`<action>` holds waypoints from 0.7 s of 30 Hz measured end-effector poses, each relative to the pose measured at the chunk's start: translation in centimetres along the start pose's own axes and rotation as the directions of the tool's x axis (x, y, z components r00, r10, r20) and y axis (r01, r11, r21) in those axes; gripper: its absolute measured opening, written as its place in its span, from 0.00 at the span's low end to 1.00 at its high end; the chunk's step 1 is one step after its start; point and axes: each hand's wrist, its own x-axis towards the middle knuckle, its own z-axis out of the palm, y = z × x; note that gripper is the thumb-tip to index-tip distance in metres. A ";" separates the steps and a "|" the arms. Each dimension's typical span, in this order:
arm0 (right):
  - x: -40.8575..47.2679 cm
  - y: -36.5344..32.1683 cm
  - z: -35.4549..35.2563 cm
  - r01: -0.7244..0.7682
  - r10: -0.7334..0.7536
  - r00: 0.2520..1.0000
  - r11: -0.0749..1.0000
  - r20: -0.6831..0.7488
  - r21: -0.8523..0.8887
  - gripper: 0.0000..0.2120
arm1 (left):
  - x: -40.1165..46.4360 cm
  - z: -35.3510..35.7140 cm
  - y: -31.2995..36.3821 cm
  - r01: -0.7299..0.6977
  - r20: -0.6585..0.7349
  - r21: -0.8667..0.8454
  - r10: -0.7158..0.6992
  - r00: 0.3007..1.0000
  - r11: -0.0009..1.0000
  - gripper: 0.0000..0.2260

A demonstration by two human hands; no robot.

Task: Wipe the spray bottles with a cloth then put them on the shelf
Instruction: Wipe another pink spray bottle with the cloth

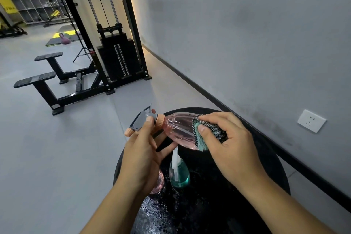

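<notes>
A person's two bare hands work over a round black table (266,157) that fills the 6 o'clock part of the view. The left hand (144,150) curls its fingers and thumb round the grey trigger head and peach collar of a pink spray bottle (178,129), held on its side above the table, nozzle pointing toward 9 o'clock. The right hand (224,138) pinches a teal and black mesh cloth (205,131) against the bottle's body, at 3 o'clock from the neck. Below the held bottle, toward 6 o'clock, a teal spray bottle (180,175) with a white sprayer stands upright on the table. Just beside it at 9 o'clock, a second pink bottle (158,182) is mostly hidden behind the left wrist. A black cable weight machine (117,59) stands on the grey floor at 11 o'clock. A white wall socket (311,120) sits at 3 o'clock.
</notes>
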 end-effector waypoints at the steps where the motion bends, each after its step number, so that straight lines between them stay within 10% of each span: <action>1: 0.0 0.1 0.0 0.005 -0.006 1.000 1.000 -0.014 -0.007 0.09 | 0.0 -0.1 0.0 0.015 -0.003 0.012 -0.015 1.000 1.000 0.16; 21: 0.4 0.2 0.6 0.148 -0.079 0.966 0.950 0.246 -0.275 0.11 | -0.8 0.6 -1.2 0.048 0.015 0.118 -0.050 0.999 0.992 0.18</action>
